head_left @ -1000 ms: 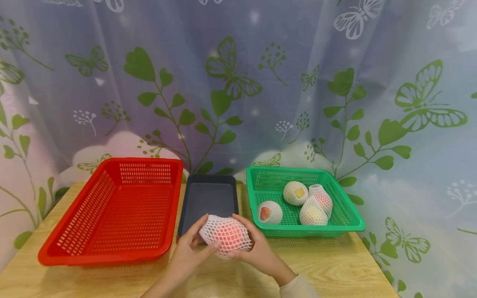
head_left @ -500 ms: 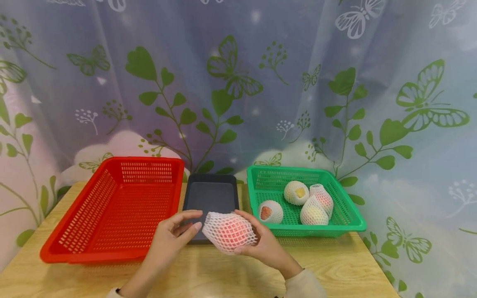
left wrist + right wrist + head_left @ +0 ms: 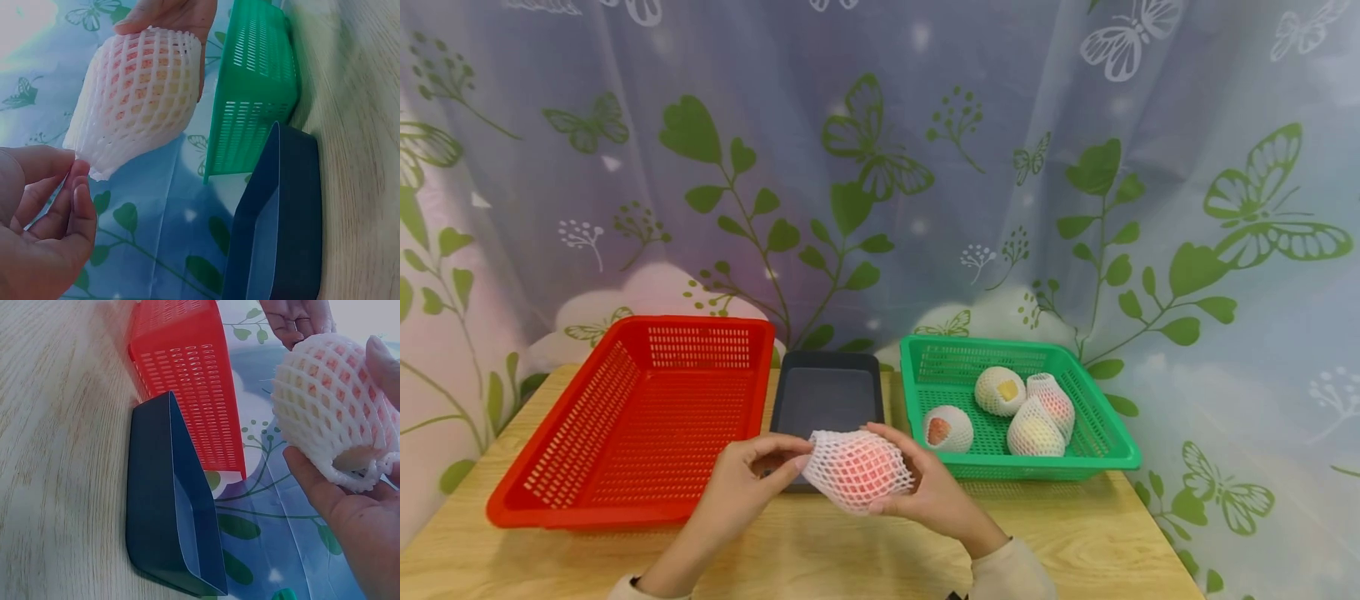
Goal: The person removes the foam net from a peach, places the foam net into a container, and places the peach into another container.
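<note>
A round pinkish-red and yellowish fruit in a white foam net sleeve [image 3: 863,472] is held up above the table in front of the dark tray. My right hand [image 3: 936,496] grips it round its right side, thumb towards me and fingers behind. The left hand [image 3: 748,475] pinches the loose end of the net between thumb and fingertips, plain in the left wrist view, where the net [image 3: 134,94] stretches away from the left fingers [image 3: 62,169]. In the right wrist view the net's other end [image 3: 359,462] shows an opening beside the right palm.
A red basket [image 3: 760,367] stands on the left of the wooden table [image 3: 820,550]. The dark shallow tray [image 3: 827,400] lies in the middle. On the right, a green basket [image 3: 1037,462] holds several netted fruits [image 3: 997,392]. A patterned curtain [image 3: 895,250] hangs behind.
My left hand let go of the netted fruit and drew off to the left, then came back and took the net's end. The right hand kept its grip, shifting slightly right.
</note>
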Demonstrator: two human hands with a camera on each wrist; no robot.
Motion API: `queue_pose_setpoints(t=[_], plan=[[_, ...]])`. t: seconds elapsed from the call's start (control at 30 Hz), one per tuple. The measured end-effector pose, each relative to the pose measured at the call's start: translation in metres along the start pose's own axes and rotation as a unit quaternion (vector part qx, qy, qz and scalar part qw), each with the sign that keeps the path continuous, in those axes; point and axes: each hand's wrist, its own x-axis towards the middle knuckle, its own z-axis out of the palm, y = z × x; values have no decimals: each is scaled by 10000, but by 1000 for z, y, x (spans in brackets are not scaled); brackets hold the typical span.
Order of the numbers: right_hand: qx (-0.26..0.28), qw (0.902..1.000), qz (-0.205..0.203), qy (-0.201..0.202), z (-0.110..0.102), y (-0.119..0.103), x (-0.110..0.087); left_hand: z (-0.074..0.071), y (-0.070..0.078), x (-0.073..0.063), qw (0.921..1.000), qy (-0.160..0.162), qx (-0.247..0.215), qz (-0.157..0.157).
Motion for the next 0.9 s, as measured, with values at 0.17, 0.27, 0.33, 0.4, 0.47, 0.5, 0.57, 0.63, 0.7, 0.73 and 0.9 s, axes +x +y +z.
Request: queue_pose_setpoints(t=[0.17,0.27,0.33,0.4,0.47,0.5,0.57,0.63,0.7,0.73,0.9], plan=[[45,9999,-88,-109,0,1,-1,0,1,0,9998,-143,94,-126],[47,9996,-211,-166,0,2,0,1,1,1,9993,-227,181,-231],[42,9994,-277,-190,0,3,-1,1,-1,1,9990,-299,200,-274],[25,9994,-296,-189,0,4,-1,1,-2,1,9985,-419,113,-331],[32,9995,-255,-173,0,5,-1,1,-3,0,9976,-589,-18,-376],[21,9996,-236,-158,0,5,-2,1,-4,0,9969,-665,-74,-401],[2,9997,-199,-113,0,6,-2,1,-5,-1,9955,-795,-207,-464],[21,9998,-196,-73,1,7,-3,2,-5,-2,9947,-834,-287,-526],[70,9998,-205,-19,1,8,-3,5,-6,-2,9946,-796,-311,-590],[121,9997,-206,6,2,9,-3,6,-7,-2,9946,-768,-323,-620],[357,9991,-215,98,3,12,-4,12,-9,-1,9953,-627,-359,-641]])
